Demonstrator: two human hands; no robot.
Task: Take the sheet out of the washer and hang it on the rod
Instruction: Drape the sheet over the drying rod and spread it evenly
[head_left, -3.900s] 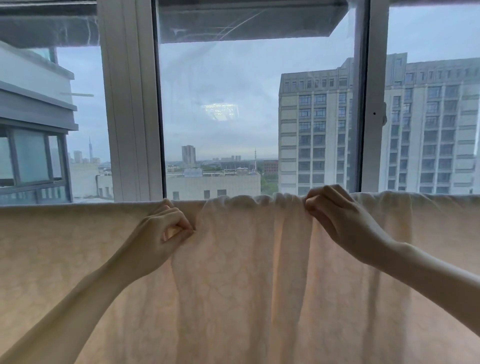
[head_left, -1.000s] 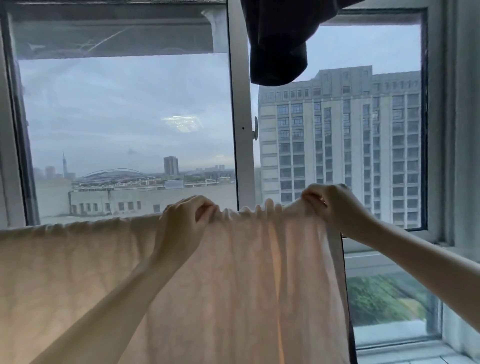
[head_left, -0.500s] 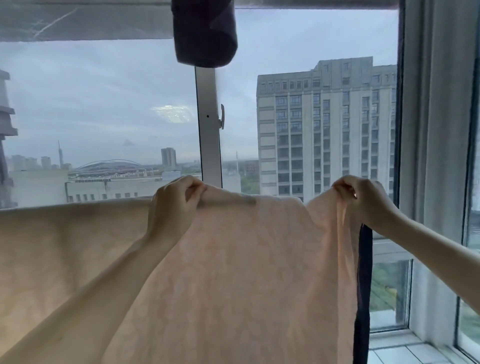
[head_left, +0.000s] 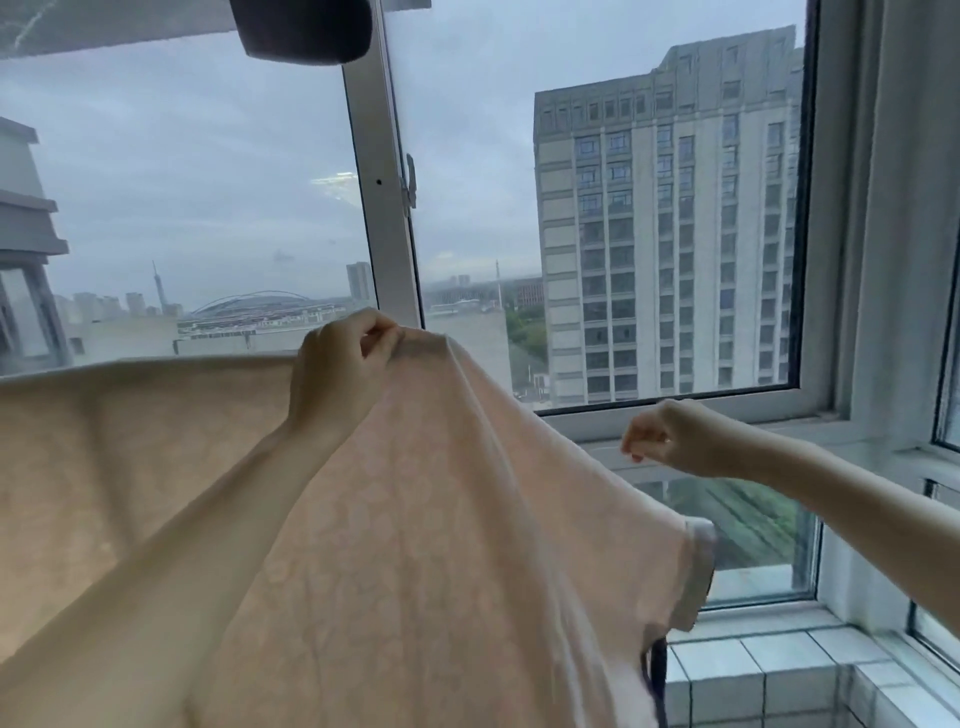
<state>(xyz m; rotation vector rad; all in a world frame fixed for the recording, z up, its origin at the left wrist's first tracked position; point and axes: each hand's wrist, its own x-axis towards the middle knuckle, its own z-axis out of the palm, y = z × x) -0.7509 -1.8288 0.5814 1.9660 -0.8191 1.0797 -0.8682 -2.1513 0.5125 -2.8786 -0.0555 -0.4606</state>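
Observation:
A pale peach sheet (head_left: 426, 519) with a faint flower pattern hangs across the lower left of the view, draped over a rod that the cloth hides. My left hand (head_left: 345, 364) pinches the sheet's top edge and lifts it into a peak. From there the cloth slopes down to the right to a loose corner with a grey border. My right hand (head_left: 670, 439) hovers off to the right of the sheet, fingers curled, holding nothing.
A large window with a white frame (head_left: 387, 208) stands right behind the sheet. A dark garment (head_left: 304, 31) hangs from above at the top. A tiled sill (head_left: 753, 670) and a grey curtain (head_left: 904, 208) are at the right.
My right hand has let go of the sheet's right end, which dropped down. The hand moved down and away to the right. My left hand still holds the top edge.

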